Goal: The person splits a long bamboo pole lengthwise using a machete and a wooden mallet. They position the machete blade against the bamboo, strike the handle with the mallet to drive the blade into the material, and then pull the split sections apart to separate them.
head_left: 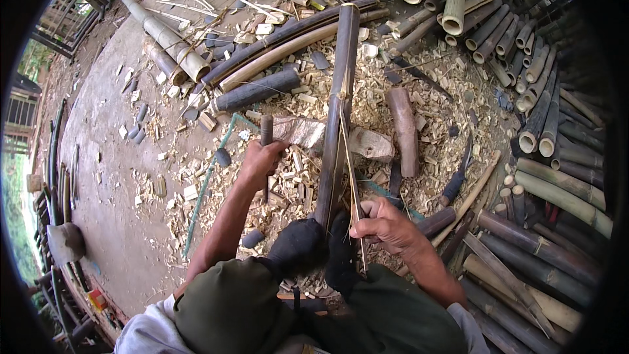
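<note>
A dark bamboo pole [339, 101] runs away from me, lying across a pale wooden block [301, 132]. Its near end sits between my two dark-covered feet [296, 246]. My left hand [265, 157] is closed around a short tool with a dark wooden handle [266, 128], held upright left of the pole beside the block; the tool's lower part points down, and I cannot tell its exact kind. Beside the pole's near end, my right hand [386, 226] pinches a thin bamboo strip [350, 169]. The strip runs along the pole's right side and looks partly split away from it.
Wood chips [288, 187] cover the ground around the block. A brown log piece [403, 131] and a dark-handled curved blade [453, 185] lie to the right. Bamboo poles [537, 249] are stacked along the right side; cut lengths [167, 39] lie at the far left.
</note>
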{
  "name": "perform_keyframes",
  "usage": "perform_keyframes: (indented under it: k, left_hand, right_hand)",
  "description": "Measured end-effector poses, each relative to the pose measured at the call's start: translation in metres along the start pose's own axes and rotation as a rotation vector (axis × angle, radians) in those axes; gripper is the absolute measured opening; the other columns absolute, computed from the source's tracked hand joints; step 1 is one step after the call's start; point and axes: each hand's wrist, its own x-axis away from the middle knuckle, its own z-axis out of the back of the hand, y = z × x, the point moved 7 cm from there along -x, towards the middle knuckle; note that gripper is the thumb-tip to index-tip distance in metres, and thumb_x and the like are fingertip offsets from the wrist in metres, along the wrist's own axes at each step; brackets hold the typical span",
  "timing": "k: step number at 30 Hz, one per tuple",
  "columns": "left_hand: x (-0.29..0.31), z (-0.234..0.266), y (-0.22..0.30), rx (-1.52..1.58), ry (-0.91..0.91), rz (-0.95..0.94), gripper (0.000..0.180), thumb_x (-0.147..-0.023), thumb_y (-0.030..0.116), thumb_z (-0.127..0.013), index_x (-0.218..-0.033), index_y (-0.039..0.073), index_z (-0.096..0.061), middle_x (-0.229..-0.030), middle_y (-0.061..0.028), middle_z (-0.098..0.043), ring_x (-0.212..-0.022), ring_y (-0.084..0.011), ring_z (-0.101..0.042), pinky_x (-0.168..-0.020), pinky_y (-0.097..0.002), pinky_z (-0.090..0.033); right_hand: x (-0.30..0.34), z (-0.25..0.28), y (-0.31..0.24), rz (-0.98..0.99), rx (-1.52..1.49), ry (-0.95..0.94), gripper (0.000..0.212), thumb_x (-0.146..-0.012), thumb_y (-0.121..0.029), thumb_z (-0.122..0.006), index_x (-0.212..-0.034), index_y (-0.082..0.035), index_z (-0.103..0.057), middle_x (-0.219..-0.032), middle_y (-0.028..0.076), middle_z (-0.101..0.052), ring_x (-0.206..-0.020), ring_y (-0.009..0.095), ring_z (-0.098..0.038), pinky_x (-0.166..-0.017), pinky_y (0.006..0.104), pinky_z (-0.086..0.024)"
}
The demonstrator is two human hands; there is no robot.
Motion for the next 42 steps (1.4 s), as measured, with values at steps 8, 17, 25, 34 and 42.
perform_keyframes:
  k: [8, 17, 25, 34, 42]
  left_hand:
    - [-0.005, 0.036, -0.043, -0.884, 0.141, -0.072, 0.031, -0.084, 0.032, -0.080, -0.095, 0.004, -0.075, -0.076, -0.0112, -0.073, -0.063, -0.0212, -0.068, -0.065, -0.0408, -0.053]
    - [-0.003, 0.037, -0.054, -0.970, 0.232, -0.140, 0.038, -0.082, 0.032, -0.080, -0.100, 0.000, -0.071, -0.079, -0.0203, -0.072, -0.072, -0.0331, -0.072, -0.072, -0.0476, -0.056]
    - [-0.003, 0.045, -0.057, -0.924, 0.276, -0.157, 0.030, -0.083, 0.028, -0.075, -0.097, 0.001, -0.073, -0.075, -0.0200, -0.071, -0.069, -0.0325, -0.071, -0.069, -0.0471, -0.055]
    - [-0.005, 0.047, -0.059, -0.879, 0.254, -0.115, 0.029, -0.083, 0.027, -0.073, -0.101, 0.004, -0.073, -0.080, -0.0190, -0.073, -0.073, -0.0332, -0.073, -0.073, -0.0467, -0.056]
    - [-0.008, 0.052, -0.064, -0.886, 0.263, -0.123, 0.032, -0.084, 0.030, -0.077, -0.102, 0.004, -0.074, -0.077, -0.0174, -0.073, -0.067, -0.0295, -0.071, -0.069, -0.0454, -0.056]
  right_hand:
    - [-0.031, 0.091, 0.042, 0.091, 0.609, 0.469, 0.023, -0.102, -0.025, -0.061, -0.107, -0.003, -0.066, -0.076, 0.005, -0.063, -0.066, 0.014, -0.062, -0.061, 0.0299, -0.052]
    - [-0.027, 0.033, 0.081, 0.386, 0.948, 0.497, 0.040, -0.079, -0.015, -0.081, -0.116, -0.008, -0.067, -0.108, 0.014, -0.057, -0.102, 0.035, -0.064, -0.090, 0.0441, -0.053]
    - [-0.039, 0.038, 0.086, 0.329, 0.827, 0.543, 0.024, -0.080, -0.010, -0.079, -0.100, -0.005, -0.066, -0.093, 0.012, -0.053, -0.087, 0.033, -0.062, -0.076, 0.0438, -0.050]
    - [-0.042, 0.046, 0.086, 0.408, 0.853, 0.600, 0.010, -0.084, -0.008, -0.075, -0.092, -0.005, -0.071, -0.089, 0.014, -0.057, -0.085, 0.032, -0.063, -0.077, 0.0424, -0.050]
    - [-0.036, 0.036, 0.071, 0.483, 0.904, 0.532, 0.009, -0.085, -0.010, -0.074, -0.093, -0.007, -0.071, -0.091, 0.014, -0.061, -0.087, 0.034, -0.067, -0.078, 0.0436, -0.054]
